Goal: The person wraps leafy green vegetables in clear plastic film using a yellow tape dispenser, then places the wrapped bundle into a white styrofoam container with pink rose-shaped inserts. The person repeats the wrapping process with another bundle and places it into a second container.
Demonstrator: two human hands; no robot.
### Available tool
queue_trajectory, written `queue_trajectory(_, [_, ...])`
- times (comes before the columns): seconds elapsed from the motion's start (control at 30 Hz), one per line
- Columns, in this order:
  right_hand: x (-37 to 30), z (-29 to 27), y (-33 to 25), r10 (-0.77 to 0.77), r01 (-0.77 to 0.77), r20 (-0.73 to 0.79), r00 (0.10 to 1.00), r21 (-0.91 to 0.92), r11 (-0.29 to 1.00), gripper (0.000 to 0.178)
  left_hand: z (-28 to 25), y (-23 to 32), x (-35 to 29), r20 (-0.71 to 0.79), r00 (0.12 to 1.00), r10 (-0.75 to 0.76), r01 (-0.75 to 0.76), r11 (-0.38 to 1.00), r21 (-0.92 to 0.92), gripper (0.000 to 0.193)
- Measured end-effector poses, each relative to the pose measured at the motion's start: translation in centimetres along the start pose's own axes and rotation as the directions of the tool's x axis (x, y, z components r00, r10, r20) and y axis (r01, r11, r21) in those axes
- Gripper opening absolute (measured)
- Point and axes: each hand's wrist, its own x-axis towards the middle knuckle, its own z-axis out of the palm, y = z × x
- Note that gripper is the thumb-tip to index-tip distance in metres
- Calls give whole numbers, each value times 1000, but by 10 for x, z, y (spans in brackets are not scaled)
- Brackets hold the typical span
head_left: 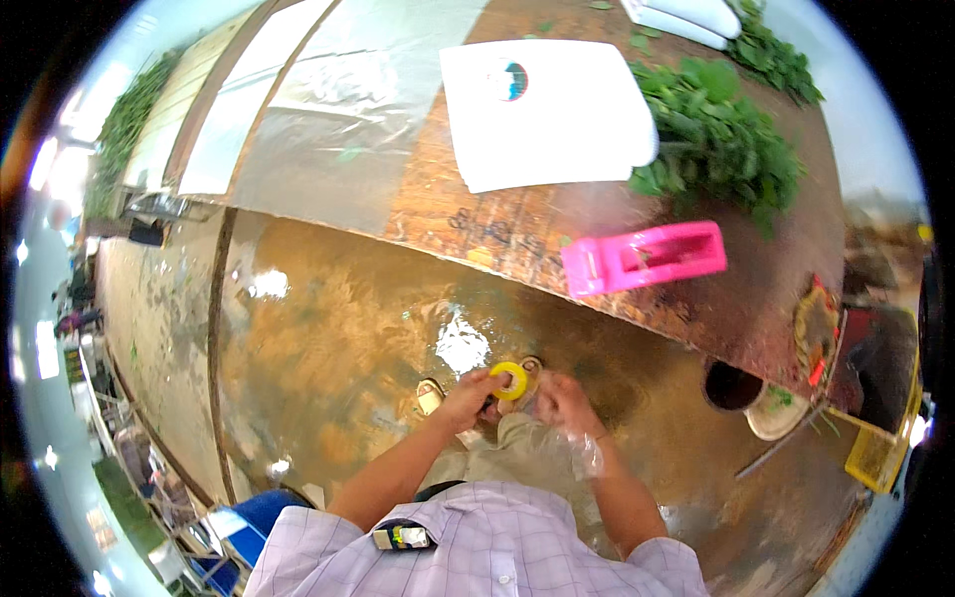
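Note:
In front of my lap, my left hand [468,401] grips a yellow tape roll [520,374] at its left side. Just right of the roll is my right hand [569,406], its fingers closed and slightly blurred. Whatever the right fingers hold is too thin or smeared to make out. A glossy clear strip or film [589,455] shows by the right wrist. On the table edge ahead lies a pink tape dispenser [647,259], apart from both hands.
On the wooden table [428,214] are a stack of white sheets [547,119] and bundles of green leafy stems [721,144]. A dark round container [733,386] and a yellow crate [880,458] stand at the right. Wet brown floor [328,338] surrounds my sandalled feet. A blue chair [254,527] stands lower left.

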Motion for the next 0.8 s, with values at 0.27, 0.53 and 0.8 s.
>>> queue_trajectory(0.27, [267,-141,-22,-15,437,-540,842,665,605,19,-66,-39,-56,-338,937,92,-235,880,-412,24])
queue_trajectory(0.53, [289,-178,-37,-14,403,-539,842,612,681,18,-46,-23,-91,-411,891,194,-399,768,-502,24])
queue_trajectory(0.8, [93,-68,3,-375,378,56,925,-45,925,25,12,49,-120,-286,830,480,-555,764,-328,19])
